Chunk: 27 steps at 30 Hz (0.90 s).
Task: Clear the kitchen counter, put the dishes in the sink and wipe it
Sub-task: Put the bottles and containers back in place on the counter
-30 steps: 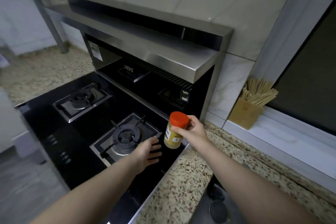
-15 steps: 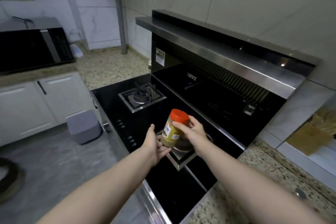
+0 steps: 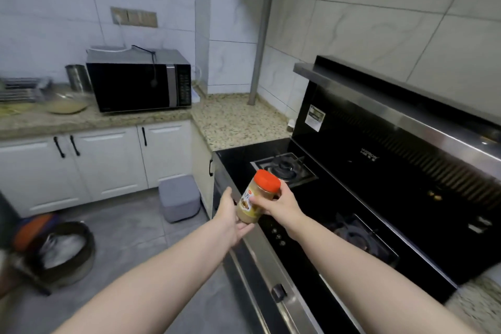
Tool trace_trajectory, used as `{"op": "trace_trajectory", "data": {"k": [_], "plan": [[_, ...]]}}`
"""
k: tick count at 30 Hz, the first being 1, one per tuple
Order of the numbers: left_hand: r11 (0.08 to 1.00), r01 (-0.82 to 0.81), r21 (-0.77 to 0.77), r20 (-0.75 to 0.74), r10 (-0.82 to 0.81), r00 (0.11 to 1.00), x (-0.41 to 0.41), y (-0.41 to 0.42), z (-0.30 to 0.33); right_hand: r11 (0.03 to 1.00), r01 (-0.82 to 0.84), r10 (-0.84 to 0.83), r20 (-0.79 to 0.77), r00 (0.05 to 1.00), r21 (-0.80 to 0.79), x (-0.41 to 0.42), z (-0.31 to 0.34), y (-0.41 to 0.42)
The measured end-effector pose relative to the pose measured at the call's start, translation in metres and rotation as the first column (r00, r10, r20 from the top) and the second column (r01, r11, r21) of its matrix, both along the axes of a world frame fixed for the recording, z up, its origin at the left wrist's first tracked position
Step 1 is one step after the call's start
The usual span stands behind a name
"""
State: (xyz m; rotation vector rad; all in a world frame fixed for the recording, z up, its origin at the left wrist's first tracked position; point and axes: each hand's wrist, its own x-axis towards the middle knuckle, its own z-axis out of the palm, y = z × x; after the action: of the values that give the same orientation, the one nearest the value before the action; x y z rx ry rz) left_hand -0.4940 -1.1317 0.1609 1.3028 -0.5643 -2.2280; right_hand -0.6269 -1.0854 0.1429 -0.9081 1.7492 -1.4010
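**Spice jar in hand, counter not yet cleared**

My right hand (image 3: 282, 205) has its fingers and thumb curled round the upper part of the jar (image 3: 256, 198), just under its orange lid (image 3: 267, 181). The jar is tilted, lid toward the stove, and sits in the air over the front edge of the stove (image 3: 339, 214). My left hand (image 3: 230, 218) is spread, palm up, fingers nearly straight, cupping the jar's base from below and touching it without closing on it. So one hand pinches the jar and the other only props it.

Going outward, the near burner (image 3: 355, 236) lies below my right forearm and the far burner (image 3: 284, 169) just beyond the lid. Past the stove, the speckled counter (image 3: 235, 119) runs round the corner to a microwave (image 3: 139, 80), with a glass bowl (image 3: 66, 102) and a metal cup (image 3: 77, 77) beside it on the left.

As I judge it, the task is at an early stage: the jar is lifted but not yet put away, dishes still stand on the far counter, the sink is out of view, and I see no cloth for wiping.
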Motion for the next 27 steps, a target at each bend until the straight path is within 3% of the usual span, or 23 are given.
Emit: {"op": "trace_trajectory", "data": {"k": [13, 27], "plan": [[0.999, 0.040, -0.007, 0.119, -0.039, 0.992, -0.016, -0.155, -0.034, 0.989, -0.114, 0.118, -0.035, 0.992, 0.097, -0.028, -0.034, -0.156], [0.993, 0.122, -0.011, 0.135, -0.119, 0.984, -0.093, -0.353, -0.037, 0.983, -0.088, 0.067, 0.134, 0.989, 0.159, -0.124, -0.039, -0.355]]}}
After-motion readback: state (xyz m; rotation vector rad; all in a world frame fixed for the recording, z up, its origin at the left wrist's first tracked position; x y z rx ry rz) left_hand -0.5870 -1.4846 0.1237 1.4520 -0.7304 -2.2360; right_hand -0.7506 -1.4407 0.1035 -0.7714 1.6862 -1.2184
